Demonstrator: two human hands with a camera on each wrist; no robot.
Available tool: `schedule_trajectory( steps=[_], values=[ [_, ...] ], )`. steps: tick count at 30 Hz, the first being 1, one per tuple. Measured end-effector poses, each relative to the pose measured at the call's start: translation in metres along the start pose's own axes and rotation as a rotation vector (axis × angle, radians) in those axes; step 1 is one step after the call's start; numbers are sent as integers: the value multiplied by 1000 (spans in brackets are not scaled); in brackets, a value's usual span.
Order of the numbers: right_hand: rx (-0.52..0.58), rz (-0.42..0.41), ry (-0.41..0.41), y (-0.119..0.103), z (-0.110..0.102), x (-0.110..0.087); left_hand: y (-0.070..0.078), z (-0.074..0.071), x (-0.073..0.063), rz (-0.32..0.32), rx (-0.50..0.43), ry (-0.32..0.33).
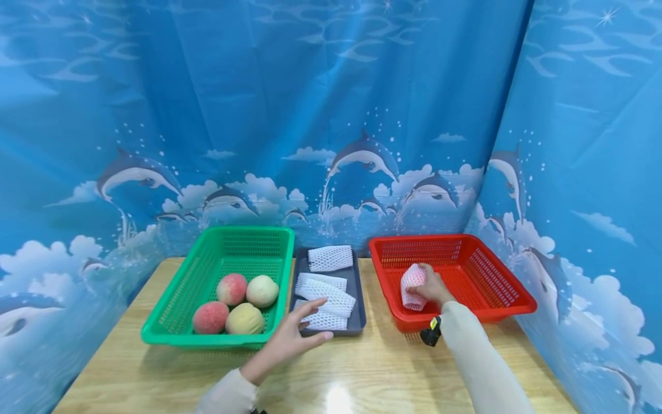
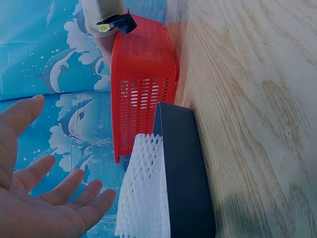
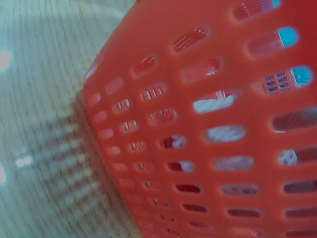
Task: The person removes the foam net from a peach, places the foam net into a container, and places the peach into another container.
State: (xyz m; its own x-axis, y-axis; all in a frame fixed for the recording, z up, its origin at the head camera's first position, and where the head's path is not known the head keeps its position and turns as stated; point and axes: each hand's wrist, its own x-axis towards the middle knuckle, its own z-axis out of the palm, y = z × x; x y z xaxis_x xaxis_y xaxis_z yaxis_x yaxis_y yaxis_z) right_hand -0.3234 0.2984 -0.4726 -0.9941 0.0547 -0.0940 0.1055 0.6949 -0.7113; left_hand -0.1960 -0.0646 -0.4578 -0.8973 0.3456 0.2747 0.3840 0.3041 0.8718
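Inside the left part of the red basket [image 1: 496, 270], my right hand [image 1: 433, 286] grips a peach in a white foam net [image 1: 413, 287]; pink shows through the mesh. In the right wrist view the basket's slotted wall [image 3: 198, 124] hides the hand, and bits of white net show through the slots. My left hand [image 1: 291, 340], fingers spread and holding nothing, hovers by the near left corner of the dark grey tray [image 1: 360, 313]. Several white foam nets [image 1: 330, 258] lie flat in that tray. One net [image 2: 143, 188] pokes above the tray's wall in the left wrist view.
On the left stands a green basket [image 1: 178, 339] with a pink peach [image 1: 231, 288], a red one [image 1: 210, 317], a cream one [image 1: 262, 291] and a yellow one [image 1: 245, 319]. All containers rest on a wooden table [image 1: 383, 374]. A blue dolphin-print curtain [image 1: 289, 115] hangs behind and at the sides.
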Motion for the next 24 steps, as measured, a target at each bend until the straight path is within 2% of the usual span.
schedule_trajectory(
  steps=[3, 9, 15, 19, 24],
  values=[
    [14, 16, -18, -1, 0, -1, 0, 1, 0, -2, 6, -6],
    [43, 3, 40, -5, -5, -3, 0, 1, 0, -22, 9, -7],
    [75, -44, 106, -15, -14, -6, 1, -2, 0, -21, 1, -4],
    [102, -61, 121, -25, -19, -11, 3, -3, 0, -48, -14, -1],
    [103, -105, 140, -35, -24, -18, 5, -4, 0, -49, -29, 8]
  ],
)
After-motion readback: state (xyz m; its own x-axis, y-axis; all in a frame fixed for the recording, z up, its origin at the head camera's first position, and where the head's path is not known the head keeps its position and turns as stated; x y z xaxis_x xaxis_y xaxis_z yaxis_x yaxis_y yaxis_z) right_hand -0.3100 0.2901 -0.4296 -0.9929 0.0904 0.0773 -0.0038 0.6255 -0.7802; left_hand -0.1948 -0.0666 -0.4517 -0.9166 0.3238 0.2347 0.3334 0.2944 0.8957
